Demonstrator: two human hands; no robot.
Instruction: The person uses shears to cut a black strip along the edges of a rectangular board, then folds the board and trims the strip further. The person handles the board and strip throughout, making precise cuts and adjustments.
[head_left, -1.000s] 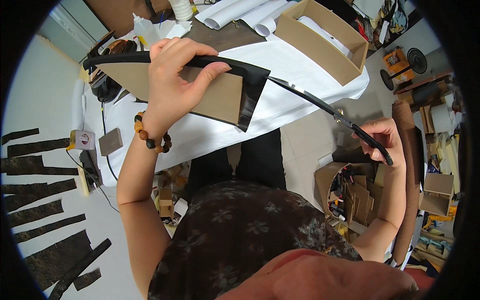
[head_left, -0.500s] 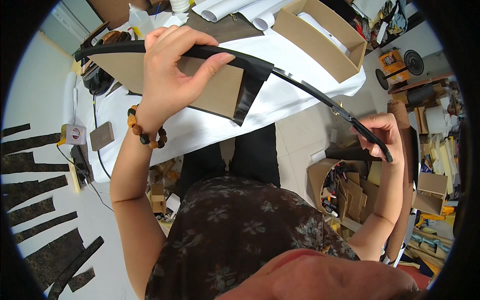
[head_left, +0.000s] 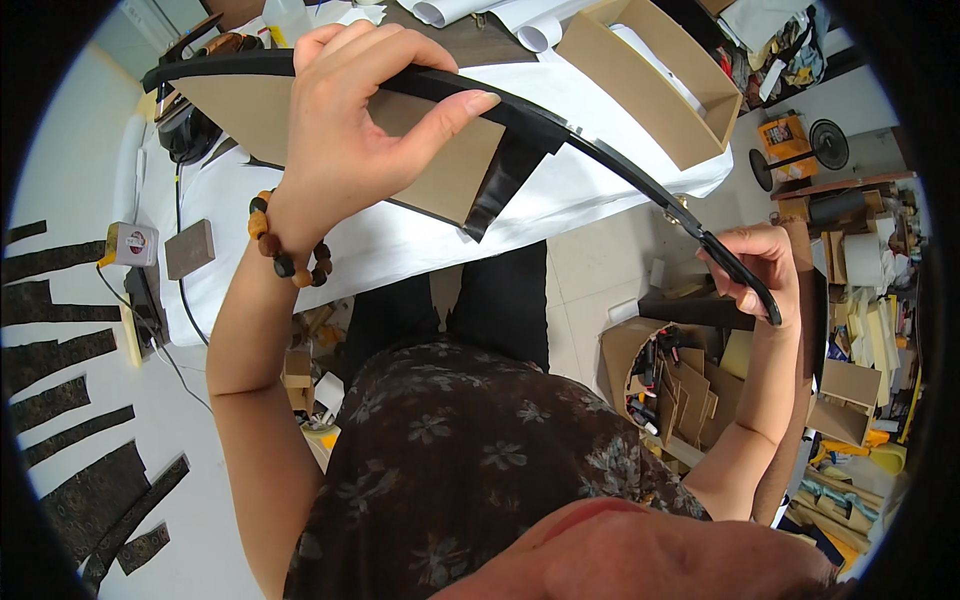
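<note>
My left hand [head_left: 365, 120] is closed round the upper edge of a curved tan board panel [head_left: 440, 165]. Black covering material [head_left: 510, 165] runs along that edge and hangs as a loose flap at the panel's right end. In my right hand [head_left: 762, 262] are long scissors with black handles [head_left: 740, 270], fingers wrapped in the loops. Their blades [head_left: 625, 172] reach up and left to the black material at the panel's right corner. Whether the blade tips are closed on the material I cannot make out. The panel is held above the white-covered table [head_left: 400, 235].
An open tan curved box [head_left: 650, 120] stands at the table's back right, near rolled white paper [head_left: 540, 35]. A grey block [head_left: 190, 250] lies at the left. Dark patterned strips [head_left: 60, 350] lie further left. A carton of scraps [head_left: 640, 365] sits below my right arm.
The panel in my left hand has shifted slightly right and up. The scissors' handles stay nearly in place, while more of the black material's corner lies along the blades.
</note>
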